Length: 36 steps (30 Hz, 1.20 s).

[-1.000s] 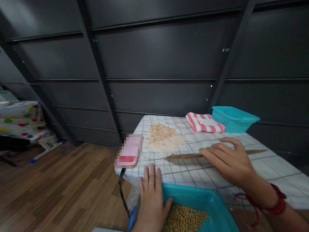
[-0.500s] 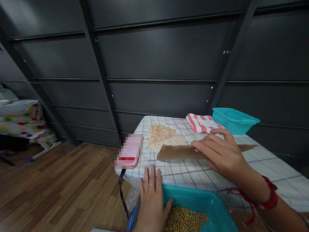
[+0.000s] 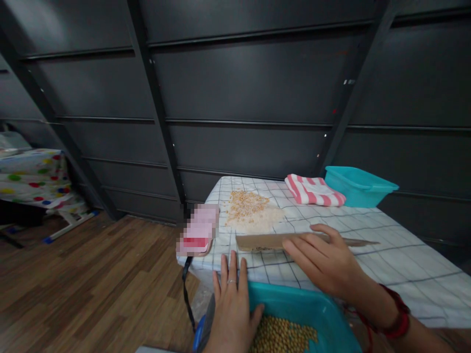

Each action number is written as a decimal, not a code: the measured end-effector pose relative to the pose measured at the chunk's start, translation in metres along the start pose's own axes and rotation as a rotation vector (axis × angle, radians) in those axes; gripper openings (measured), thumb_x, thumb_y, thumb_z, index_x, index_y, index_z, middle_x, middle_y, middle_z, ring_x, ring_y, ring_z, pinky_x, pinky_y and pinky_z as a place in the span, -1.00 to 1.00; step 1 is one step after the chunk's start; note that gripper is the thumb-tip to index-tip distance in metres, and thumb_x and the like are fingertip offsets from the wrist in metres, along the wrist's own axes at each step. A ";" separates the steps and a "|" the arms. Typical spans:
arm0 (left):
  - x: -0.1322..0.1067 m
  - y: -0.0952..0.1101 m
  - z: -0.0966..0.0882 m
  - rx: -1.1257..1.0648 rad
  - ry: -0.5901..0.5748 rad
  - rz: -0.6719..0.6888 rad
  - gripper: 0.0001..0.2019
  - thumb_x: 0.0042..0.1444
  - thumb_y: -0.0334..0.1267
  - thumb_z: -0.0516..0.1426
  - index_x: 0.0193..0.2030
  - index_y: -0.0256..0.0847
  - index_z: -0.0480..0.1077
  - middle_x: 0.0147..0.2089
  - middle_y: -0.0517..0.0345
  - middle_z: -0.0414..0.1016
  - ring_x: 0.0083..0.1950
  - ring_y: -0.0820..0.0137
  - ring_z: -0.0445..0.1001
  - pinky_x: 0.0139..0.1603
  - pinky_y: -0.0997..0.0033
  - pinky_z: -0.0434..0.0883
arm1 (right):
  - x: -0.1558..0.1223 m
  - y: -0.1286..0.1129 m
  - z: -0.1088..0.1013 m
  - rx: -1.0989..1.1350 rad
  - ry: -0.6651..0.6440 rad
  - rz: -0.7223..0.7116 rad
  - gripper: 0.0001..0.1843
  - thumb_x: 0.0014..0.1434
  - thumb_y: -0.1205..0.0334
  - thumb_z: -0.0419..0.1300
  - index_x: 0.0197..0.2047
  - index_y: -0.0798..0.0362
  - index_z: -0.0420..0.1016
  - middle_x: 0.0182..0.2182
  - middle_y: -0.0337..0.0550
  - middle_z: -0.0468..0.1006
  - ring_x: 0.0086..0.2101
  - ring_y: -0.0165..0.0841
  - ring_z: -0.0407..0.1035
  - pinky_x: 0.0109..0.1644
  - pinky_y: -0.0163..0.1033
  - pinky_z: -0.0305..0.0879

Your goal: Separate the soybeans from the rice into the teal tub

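Observation:
My right hand (image 3: 326, 260) grips a long strip of brown cardboard (image 3: 259, 242), held low over the checked tablecloth (image 3: 217, 189). Beyond the strip lies a spread of yellow-orange kernels (image 3: 241, 200), mixed at its near side with fine pale grains (image 3: 267, 218). The cardboard is apart from this spread, on the side closer to me. My left hand (image 3: 231, 306) rests with fingers stretched out over the left side of a teal basin (image 3: 294, 296). Round yellow-brown beans (image 3: 283, 333) cover part of the basin's bottom.
A pink phone-like object (image 3: 200, 228), pixelated, lies at the table's left edge with a black strap (image 3: 186, 294) hanging down. Further back are a folded red-and-white striped cloth (image 3: 314, 190) and another teal basin (image 3: 358, 189). A dark panelled wall (image 3: 250, 88) stands behind.
My right hand has drawn the cardboard strip toward me, away from the grains, uncovering more of the pale pile. My left hand stays at the basin.

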<state>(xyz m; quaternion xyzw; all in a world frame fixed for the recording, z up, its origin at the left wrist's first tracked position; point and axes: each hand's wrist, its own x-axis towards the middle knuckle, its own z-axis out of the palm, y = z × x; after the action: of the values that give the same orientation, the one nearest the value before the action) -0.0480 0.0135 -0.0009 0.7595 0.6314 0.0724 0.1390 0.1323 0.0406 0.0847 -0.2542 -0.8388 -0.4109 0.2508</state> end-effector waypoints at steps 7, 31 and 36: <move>0.000 -0.001 0.002 0.003 -0.001 -0.001 -0.28 -0.08 -0.32 0.03 0.25 -0.42 -0.12 0.30 -0.17 -0.43 0.25 0.03 -0.52 0.20 -0.20 -0.21 | -0.008 0.013 -0.016 0.030 0.002 0.029 -0.75 0.18 0.44 -0.12 -0.28 0.12 0.37 -0.46 -0.21 0.51 -0.40 -0.42 0.28 -0.11 -0.13 0.08; 0.000 0.011 0.005 0.016 0.096 0.015 -0.27 -0.15 -0.28 0.05 0.23 -0.40 -0.03 0.30 -0.17 -0.29 0.27 -0.06 -0.37 0.18 -0.25 -0.16 | 0.008 0.109 0.046 -0.139 0.117 0.127 -0.79 0.18 0.40 -0.06 -0.31 0.11 0.40 -0.52 -0.17 0.47 -0.41 -0.37 0.27 -0.21 -0.16 0.10; -0.001 0.028 -0.002 0.107 0.171 -0.045 -0.25 -0.22 -0.33 0.07 0.21 -0.37 0.00 0.29 -0.20 -0.19 0.27 -0.08 -0.28 0.17 -0.22 -0.08 | -0.002 0.104 0.059 -0.086 0.056 0.121 -0.70 0.18 0.46 -0.14 -0.26 0.09 0.40 -0.50 -0.18 0.46 -0.41 -0.37 0.26 -0.19 -0.17 0.08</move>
<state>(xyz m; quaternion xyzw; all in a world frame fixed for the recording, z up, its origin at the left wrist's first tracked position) -0.0224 0.0079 0.0097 0.7424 0.6609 0.0999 0.0457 0.1870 0.1442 0.1107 -0.3036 -0.7961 -0.4377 0.2872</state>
